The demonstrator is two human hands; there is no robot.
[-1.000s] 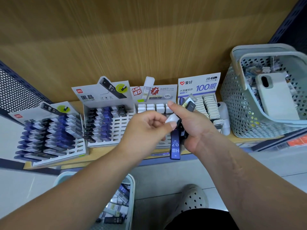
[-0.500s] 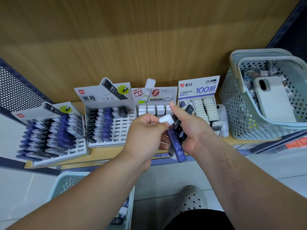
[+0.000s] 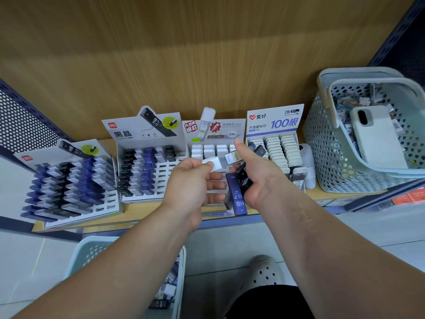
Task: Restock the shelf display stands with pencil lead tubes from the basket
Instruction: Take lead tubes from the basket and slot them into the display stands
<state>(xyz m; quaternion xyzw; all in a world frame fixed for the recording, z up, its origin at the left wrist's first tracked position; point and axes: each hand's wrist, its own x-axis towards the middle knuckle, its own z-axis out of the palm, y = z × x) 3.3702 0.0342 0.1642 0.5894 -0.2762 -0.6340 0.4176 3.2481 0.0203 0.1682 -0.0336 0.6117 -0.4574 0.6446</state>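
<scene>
Far-left stand (image 3: 69, 192): tilted display on the wooden shelf (image 3: 142, 215); rows of blue, black and grey tubes, a few open slots at its lower right.
Floor basket (image 3: 92, 250): pale and perforated, below the shelf edge; dark and white tubes lie inside.
Second stand (image 3: 147, 173): left columns stocked with black, grey and blue tubes, right columns showing open slots.
Left hand (image 3: 190, 189): thumb and forefinger pinch a white cap; the other fingers are loosely spread beneath.
Clear tube (image 3: 226, 160): held level between both hands, white cap in that pinch, far end against the right thumb.
White-tube stand (image 3: 208, 149): white caps in its back rows, directly behind the hands and partly hidden.
Right hand (image 3: 264, 183): fingers curled round a bundle of tubes, thumb raised.
Bundle (image 3: 238, 200): blue tube marked HB 0.7 pointing downward, black tubes beside it.
Right stand (image 3: 279, 148): packed with pale flat cases.
Shelf basket (image 3: 331, 162): grey, at the shelf's right end, holding small packets and a phone (image 3: 377, 139).
</scene>
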